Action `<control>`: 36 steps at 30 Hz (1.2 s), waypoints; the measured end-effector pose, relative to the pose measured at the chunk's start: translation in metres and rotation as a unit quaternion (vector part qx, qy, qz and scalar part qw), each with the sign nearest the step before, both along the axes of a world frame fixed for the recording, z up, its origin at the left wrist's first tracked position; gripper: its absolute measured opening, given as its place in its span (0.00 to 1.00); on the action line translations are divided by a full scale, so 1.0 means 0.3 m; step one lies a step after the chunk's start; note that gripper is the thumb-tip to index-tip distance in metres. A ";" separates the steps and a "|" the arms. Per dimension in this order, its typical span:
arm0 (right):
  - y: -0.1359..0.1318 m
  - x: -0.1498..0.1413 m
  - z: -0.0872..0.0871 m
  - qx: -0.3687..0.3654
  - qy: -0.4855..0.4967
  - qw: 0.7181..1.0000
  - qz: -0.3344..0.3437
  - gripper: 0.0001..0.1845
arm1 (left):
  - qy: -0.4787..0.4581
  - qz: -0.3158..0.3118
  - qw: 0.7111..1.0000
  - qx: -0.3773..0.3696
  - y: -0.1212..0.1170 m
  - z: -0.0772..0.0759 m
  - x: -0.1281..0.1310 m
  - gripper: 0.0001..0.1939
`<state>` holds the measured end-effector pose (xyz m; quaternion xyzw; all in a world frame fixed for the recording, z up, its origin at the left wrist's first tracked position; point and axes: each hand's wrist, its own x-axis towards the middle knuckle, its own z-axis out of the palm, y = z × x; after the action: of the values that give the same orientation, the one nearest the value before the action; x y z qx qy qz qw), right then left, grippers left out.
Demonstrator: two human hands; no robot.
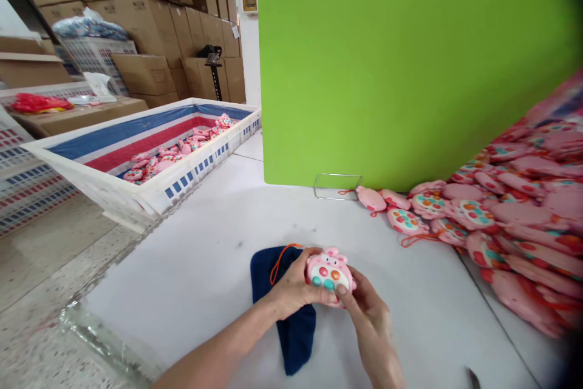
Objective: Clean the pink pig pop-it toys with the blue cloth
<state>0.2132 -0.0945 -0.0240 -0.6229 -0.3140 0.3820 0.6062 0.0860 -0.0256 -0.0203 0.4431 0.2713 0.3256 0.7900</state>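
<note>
Between both hands, above the white table [204,243], is a pink rabbit-shaped toy [331,272] with a white face plate and red, orange and teal buttons. My left hand [298,283] grips its left side, fingers partly hidden behind it. My right hand [368,310] holds the lower right side, its thumb over the bottom of the button face. An orange cord loop [275,272] hangs by my left hand. Beneath the left hand and wrist lies a crumpled dark blue cloth [296,340].
A large pile of similar pink toys [523,213] rises at the right, against a green panel [387,67]. A thin wire frame [337,198] stands at the panel's foot. To the left, a white crate [150,195] holds more toys. Cardboard boxes [146,25] are stacked behind.
</note>
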 end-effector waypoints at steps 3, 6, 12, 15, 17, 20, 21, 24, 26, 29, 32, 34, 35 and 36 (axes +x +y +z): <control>0.005 0.006 -0.019 -0.004 0.019 1.000 0.018 0.29 | 0.041 0.016 0.999 -0.002 -0.002 0.016 -0.003 0.39; 0.008 0.013 -0.040 0.019 0.032 0.999 0.028 0.27 | 0.063 0.012 0.998 -0.005 -0.018 0.017 0.009 0.39; -0.010 0.053 -0.051 -0.016 -0.017 1.000 -0.015 0.27 | 0.029 0.169 0.985 -0.035 0.061 0.080 -0.073 0.29; 0.030 0.089 -0.028 -0.021 -0.104 0.994 -0.023 0.27 | -0.032 0.343 0.937 -0.053 0.256 0.228 -0.252 0.17; 0.103 0.126 -0.006 -0.011 -0.169 0.986 -0.011 0.27 | -0.074 0.416 0.905 -0.039 0.378 0.336 -0.367 0.10; 0.262 0.216 0.020 -0.016 -0.249 0.968 -0.020 0.26 | -0.086 0.423 0.900 -0.057 0.424 0.402 -0.418 0.14; 0.320 0.255 0.025 -0.024 -0.278 0.960 -0.030 0.27 | -0.056 0.394 0.916 -0.051 0.397 0.386 -0.396 0.13; 0.478 0.374 0.026 -0.054 -0.365 0.927 -0.060 0.29 | 0.066 0.254 0.965 0.007 0.244 0.256 -0.257 0.15; 0.559 0.436 0.022 -0.071 -0.414 0.905 -0.070 0.29 | 0.133 0.186 0.972 0.059 0.137 0.149 -0.151 0.13; 0.637 0.486 0.013 -0.086 -0.465 0.879 -0.066 0.24 | 0.144 0.108 0.982 0.063 0.040 0.027 -0.041 0.12; 0.650 0.501 0.004 -0.084 -0.494 0.864 -0.054 0.15 | 0.131 0.053 0.989 0.052 0.018 -0.031 -0.001 0.12; 0.618 0.497 0.004 -0.076 -0.504 0.859 -0.052 0.12 | 0.126 0.043 0.990 0.042 0.023 -0.034 0.009 0.14; 0.590 0.487 0.007 -0.071 -0.506 0.858 -0.051 0.12 | 0.119 0.049 0.991 0.025 0.028 -0.028 0.014 0.16; 0.554 0.469 0.010 -0.064 -0.506 0.859 -0.050 0.14 | 0.106 0.061 0.992 -0.004 0.034 -0.017 0.021 0.19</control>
<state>0.3538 0.0718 -0.0211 -0.7830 -0.5202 0.0029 0.3411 0.0923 -0.0155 -0.0255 0.4549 0.3811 0.3233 0.7371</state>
